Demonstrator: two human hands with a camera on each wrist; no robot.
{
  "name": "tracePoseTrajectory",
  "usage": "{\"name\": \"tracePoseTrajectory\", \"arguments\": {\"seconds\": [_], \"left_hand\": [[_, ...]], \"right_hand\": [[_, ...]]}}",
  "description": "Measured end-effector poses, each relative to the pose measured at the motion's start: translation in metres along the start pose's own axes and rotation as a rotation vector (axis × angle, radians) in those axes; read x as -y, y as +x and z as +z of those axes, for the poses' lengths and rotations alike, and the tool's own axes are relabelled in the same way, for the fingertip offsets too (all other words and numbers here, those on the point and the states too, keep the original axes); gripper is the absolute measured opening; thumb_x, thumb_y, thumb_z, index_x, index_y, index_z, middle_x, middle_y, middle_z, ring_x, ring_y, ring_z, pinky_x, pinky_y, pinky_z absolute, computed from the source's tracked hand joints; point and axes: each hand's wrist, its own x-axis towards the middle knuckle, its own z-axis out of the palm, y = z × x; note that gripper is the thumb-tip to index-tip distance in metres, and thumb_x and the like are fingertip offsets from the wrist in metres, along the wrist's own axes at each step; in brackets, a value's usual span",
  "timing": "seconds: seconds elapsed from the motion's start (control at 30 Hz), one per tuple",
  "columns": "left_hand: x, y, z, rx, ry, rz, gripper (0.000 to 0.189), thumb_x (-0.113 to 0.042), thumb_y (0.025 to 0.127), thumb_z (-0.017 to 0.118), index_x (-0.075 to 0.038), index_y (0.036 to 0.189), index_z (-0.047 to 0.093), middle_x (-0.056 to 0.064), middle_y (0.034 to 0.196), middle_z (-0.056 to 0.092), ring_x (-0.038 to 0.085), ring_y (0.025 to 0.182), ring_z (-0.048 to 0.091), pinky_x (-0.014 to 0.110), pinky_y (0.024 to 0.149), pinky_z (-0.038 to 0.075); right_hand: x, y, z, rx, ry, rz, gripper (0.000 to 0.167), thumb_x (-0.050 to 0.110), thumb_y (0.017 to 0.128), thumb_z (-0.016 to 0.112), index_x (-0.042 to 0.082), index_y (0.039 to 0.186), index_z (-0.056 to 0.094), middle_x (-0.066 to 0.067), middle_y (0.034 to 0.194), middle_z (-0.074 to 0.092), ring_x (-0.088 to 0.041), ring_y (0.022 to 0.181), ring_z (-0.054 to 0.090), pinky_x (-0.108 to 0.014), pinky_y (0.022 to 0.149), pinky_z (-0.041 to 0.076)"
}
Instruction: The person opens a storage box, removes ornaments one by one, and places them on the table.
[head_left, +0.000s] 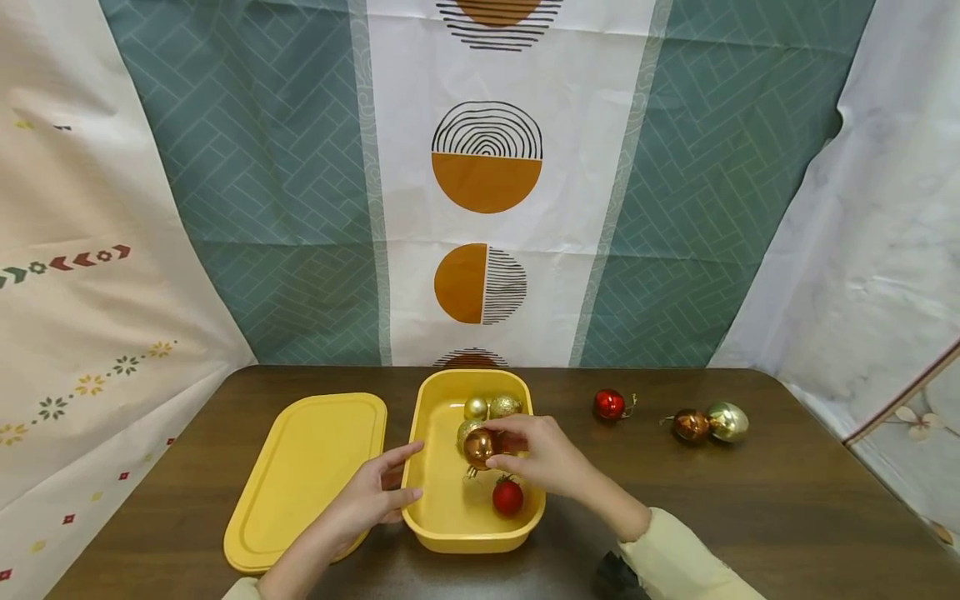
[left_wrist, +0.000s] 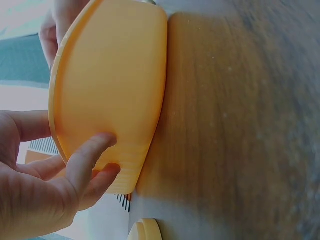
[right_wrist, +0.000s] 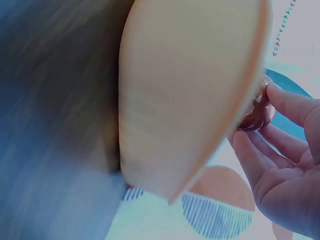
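Note:
A yellow plastic container [head_left: 474,543] stands open-topped at the front middle of the table. My left hand [head_left: 375,490] holds its left side, with fingers [left_wrist: 92,157] against the outer wall and the thumb and index finger at the rim. Over the container, my right hand [head_left: 543,454] pinches a shiny copper Christmas ball [head_left: 480,448] between thumb and fingers. In the right wrist view, the rim partly hides this ball [right_wrist: 257,112]. Inside the container lie a red ball [head_left: 507,497] and several gold balls [head_left: 506,406], one partly behind the copper ball.
A flat yellow lid [head_left: 307,475] lies left of the container. On the table to the right are a red ball [head_left: 609,405], another copper ball [head_left: 690,426] and a pale gold ball [head_left: 727,422] beside it. A patterned cloth [head_left: 487,225] hangs behind the table.

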Motion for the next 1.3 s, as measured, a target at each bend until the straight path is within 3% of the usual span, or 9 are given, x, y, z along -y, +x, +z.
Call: {"name": "tracePoseTrajectory", "arguments": {"seconds": [0.23,0.47,0.7,0.87,1.07,1.3], "left_hand": [[-0.001,0.0,-0.001,-0.007,0.001,-0.004,0.062,0.001,0.086,0.057,0.003,0.14,0.026,0.035,0.132,0.036,0.03,0.1,0.058,0.043,0.072,0.053],[-0.002,0.0,-0.002,-0.01,0.012,-0.01,0.062,0.002,0.087,0.056,0.002,0.141,0.026,0.034,0.133,0.035,0.031,0.102,0.057,0.043,0.072,0.053],[-0.002,0.002,-0.002,0.003,0.007,-0.006,0.063,0.001,0.087,0.056,0.003,0.141,0.025,0.034,0.133,0.035,0.032,0.103,0.056,0.044,0.073,0.053],[-0.002,0.002,-0.001,0.006,0.005,-0.009,0.063,0.001,0.087,0.057,0.003,0.141,0.025,0.034,0.133,0.036,0.031,0.102,0.057,0.043,0.072,0.053],[-0.002,0.001,0.0,0.004,0.007,-0.013,0.063,0.0,0.086,0.058,0.002,0.141,0.026,0.034,0.132,0.037,0.03,0.101,0.057,0.042,0.072,0.053],[-0.002,0.002,0.0,0.009,0.008,-0.015,0.063,-0.001,0.086,0.058,0.002,0.141,0.026,0.034,0.132,0.037,0.031,0.102,0.057,0.042,0.072,0.053]], "right_hand": [[-0.006,-0.019,-0.03,-0.029,0.034,0.042,0.041,0.009,0.076,0.073,-0.005,0.113,0.061,-0.016,0.107,0.064,-0.023,0.092,0.064,-0.031,0.077,0.052],[-0.026,-0.047,-0.06,-0.112,-0.035,0.114,0.041,0.013,0.077,0.073,-0.003,0.113,0.061,-0.014,0.107,0.064,-0.024,0.091,0.064,-0.028,0.075,0.052],[-0.047,-0.076,-0.088,-0.178,-0.047,0.229,0.043,0.008,0.075,0.073,-0.005,0.114,0.06,-0.019,0.108,0.063,-0.025,0.089,0.064,-0.024,0.071,0.053],[-0.064,-0.097,-0.104,-0.218,-0.114,0.256,0.043,0.007,0.073,0.074,-0.008,0.111,0.06,-0.021,0.104,0.063,-0.021,0.085,0.065,-0.021,0.067,0.053],[-0.086,-0.12,-0.119,-0.229,-0.165,0.319,0.042,0.009,0.073,0.075,-0.008,0.109,0.062,-0.022,0.101,0.064,-0.01,0.082,0.065,-0.017,0.064,0.051],[-0.106,-0.14,-0.137,-0.207,-0.267,0.415,0.045,0.019,0.074,0.075,-0.004,0.111,0.063,-0.02,0.097,0.067,-0.006,0.08,0.064,-0.017,0.063,0.049]]}}
